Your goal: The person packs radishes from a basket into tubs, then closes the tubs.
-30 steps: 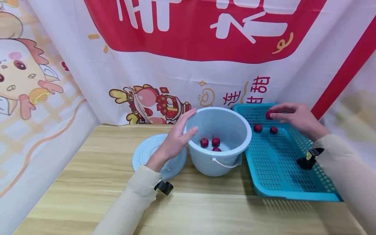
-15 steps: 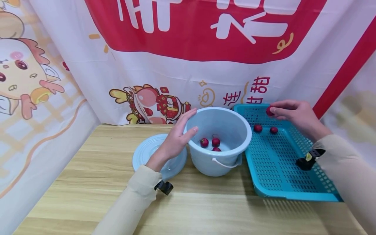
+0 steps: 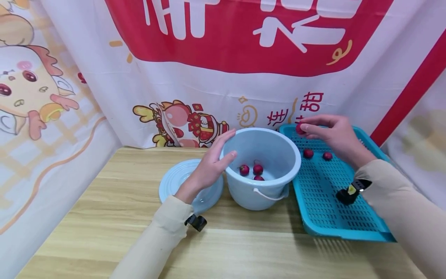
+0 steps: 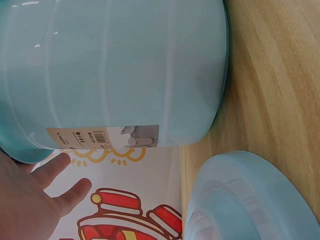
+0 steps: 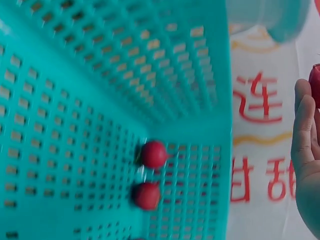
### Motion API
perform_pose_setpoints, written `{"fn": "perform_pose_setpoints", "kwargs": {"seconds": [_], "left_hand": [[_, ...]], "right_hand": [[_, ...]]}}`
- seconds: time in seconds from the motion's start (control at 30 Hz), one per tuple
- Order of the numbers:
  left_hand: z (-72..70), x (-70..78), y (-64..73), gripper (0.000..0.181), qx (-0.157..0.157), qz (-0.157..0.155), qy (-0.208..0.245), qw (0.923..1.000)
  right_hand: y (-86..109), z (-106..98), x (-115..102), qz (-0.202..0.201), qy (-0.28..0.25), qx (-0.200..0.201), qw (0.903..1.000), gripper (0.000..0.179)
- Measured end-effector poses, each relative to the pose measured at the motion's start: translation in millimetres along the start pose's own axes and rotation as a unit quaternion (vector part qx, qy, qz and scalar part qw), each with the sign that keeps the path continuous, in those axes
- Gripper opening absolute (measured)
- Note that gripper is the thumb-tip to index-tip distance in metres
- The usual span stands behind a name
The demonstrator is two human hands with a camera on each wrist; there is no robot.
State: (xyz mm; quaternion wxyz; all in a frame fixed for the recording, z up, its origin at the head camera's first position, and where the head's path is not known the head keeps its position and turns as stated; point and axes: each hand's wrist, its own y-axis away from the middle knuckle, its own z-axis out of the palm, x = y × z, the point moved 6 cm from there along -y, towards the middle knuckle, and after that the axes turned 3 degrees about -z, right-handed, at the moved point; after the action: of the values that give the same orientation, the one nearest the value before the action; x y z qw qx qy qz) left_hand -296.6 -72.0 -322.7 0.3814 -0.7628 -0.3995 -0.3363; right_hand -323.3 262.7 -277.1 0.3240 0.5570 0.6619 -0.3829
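Note:
My left hand point(image 3: 209, 164) holds the near-left rim of a light blue bucket point(image 3: 258, 195), its thumb over the edge and its other fingers outside. In the left wrist view two of those fingers extend below the rim, beside the label point(image 4: 102, 137). Three red radishes point(image 3: 258, 169) lie on the bucket's floor. My right hand point(image 3: 336, 133) pinches another radish point(image 3: 300, 129) between thumb and fingertips, over the far left corner of a teal perforated basket point(image 3: 327, 201). Two more radishes, one left point(image 3: 308, 153) and one right point(image 3: 327, 155), rest at that basket's far end.
A round light blue lid point(image 3: 170, 180) lies on the wooden table point(image 3: 115, 217), left of the bucket. The bucket's white handle point(image 3: 270, 196) hangs down in front. A printed cloth point(image 3: 195, 89) hangs behind. The basket stands close to the bucket's right side.
My right hand has lifted the radish and carried it left, toward the bucket. My left hand stays on the rim. The head view has shifted slightly.

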Motion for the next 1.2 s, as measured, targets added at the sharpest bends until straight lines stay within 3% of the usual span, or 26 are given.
{"fn": "perform_pose_setpoints", "kwargs": {"seconds": [0.3, 0.5, 0.97, 1.2], "left_hand": [[-1.1, 1.7, 0.0, 0.063, 0.002, -0.005, -0.002, 1.0000], [-4.3, 2.7, 0.8, 0.063, 0.004, -0.002, -0.003, 1.0000], [1.5, 2.9, 0.1, 0.064, -0.002, 0.002, 0.001, 1.0000], [1.0, 3.1, 0.4, 0.064, 0.000, 0.001, 0.002, 1.0000]], "right_hand": [[6.2, 31.4, -37.7, -0.059, -0.025, -0.017, 0.9978, 0.055], [6.0, 50.5, -51.9, -0.077, -0.016, -0.036, 0.9963, 0.050], [6.1, 71.5, -53.0, -0.105, 0.073, -0.040, 0.9910, 0.034], [8.7, 79.7, -53.0, -0.135, 0.129, -0.035, 0.9818, 0.032]]}}
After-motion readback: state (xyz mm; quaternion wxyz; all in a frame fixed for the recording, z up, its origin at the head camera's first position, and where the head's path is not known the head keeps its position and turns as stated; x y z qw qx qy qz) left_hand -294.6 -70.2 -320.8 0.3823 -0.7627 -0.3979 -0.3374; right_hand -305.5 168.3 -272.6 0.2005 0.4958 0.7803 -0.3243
